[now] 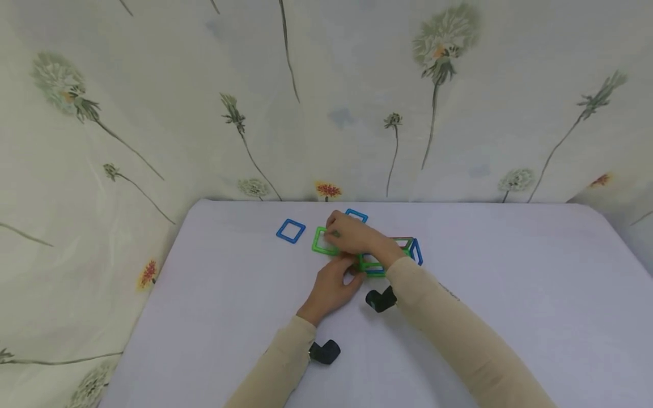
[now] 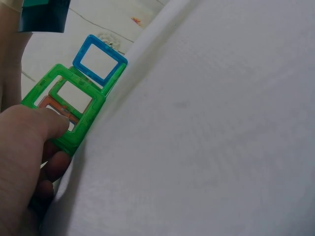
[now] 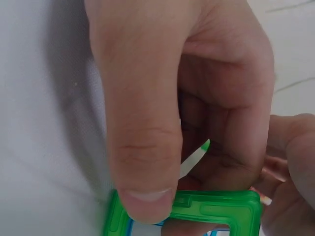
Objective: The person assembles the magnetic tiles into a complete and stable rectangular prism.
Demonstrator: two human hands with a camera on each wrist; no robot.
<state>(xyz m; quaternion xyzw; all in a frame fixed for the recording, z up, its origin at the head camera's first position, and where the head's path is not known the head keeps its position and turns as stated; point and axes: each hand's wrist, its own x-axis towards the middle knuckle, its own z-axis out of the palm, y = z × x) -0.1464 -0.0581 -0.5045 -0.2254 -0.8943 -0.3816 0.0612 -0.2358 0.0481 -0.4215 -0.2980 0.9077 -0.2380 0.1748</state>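
Near the middle of the table my left hand (image 1: pixel 331 288) grips the near left end of a small structure (image 1: pixel 417 252) of green, blue and red frame-like magnetic tiles. The left wrist view shows its thumb pressed on a green square tile (image 2: pixel 90 120), fingers curled behind; a blue square tile (image 2: pixel 109 48) stands at the far end. Just beyond, my right hand (image 1: pixel 352 234) pinches a green square tile (image 1: pixel 314 242), partly covered by its fingers in the head view. In the right wrist view its thumb lies across the edge of a green tile (image 3: pixel 211 206). The right forearm hides part of the structure.
A loose blue square tile (image 1: pixel 291 231) lies to the left of the hands, and another blue tile (image 1: pixel 357 214) lies behind the right hand, partly covered. A floral curtain (image 1: pixel 326 113) hangs behind the white tabletop (image 1: pixel 510 294). Black wrist devices (image 1: pixel 326 352) stick out below both sleeves.
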